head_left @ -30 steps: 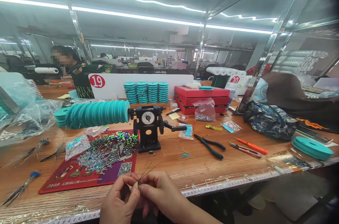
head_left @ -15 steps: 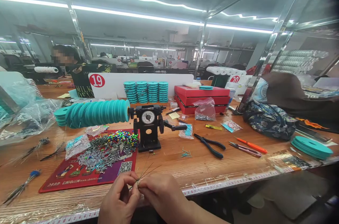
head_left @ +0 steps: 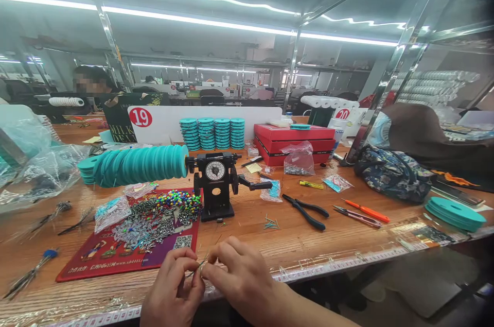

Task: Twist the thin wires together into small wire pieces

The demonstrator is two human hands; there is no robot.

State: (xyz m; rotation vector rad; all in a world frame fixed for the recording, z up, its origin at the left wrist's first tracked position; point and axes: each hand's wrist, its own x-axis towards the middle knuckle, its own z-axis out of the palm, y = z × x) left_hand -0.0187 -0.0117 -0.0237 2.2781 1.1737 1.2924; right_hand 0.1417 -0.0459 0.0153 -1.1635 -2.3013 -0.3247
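My left hand (head_left: pixel 175 286) is closed near the front edge of the table, thumb and forefinger pinching a thin dark strand (head_left: pixel 201 263). Against it, my right hand (head_left: pixel 237 273) also pinches the strand, its fingertips almost touching the left ones. What the strand is made of is too fine to tell. Just beyond my hands lies a red mat (head_left: pixel 88 260) heaped with colored beads (head_left: pixel 179 201), metal swivels and pale small pieces. Behind them stands a black hand-cranked winder (head_left: pixel 216 188) with a dial, carrying a row of teal foam spools (head_left: pixel 142 165).
Black pliers (head_left: pixel 304 212), tweezers (head_left: pixel 357 217) and an orange pointed tool (head_left: pixel 366 211) lie to the right. Teal spools (head_left: pixel 455 213) are stacked at the far right. A red box (head_left: pixel 293 144) stands behind. Wire bundles (head_left: pixel 33 273) lie at left. Another person sits beyond the partition.
My right hand has lifted slightly and rolled over the strand, its fingers now higher. The strand's free ends show less. My left hand stays nearly in place, still pinching.
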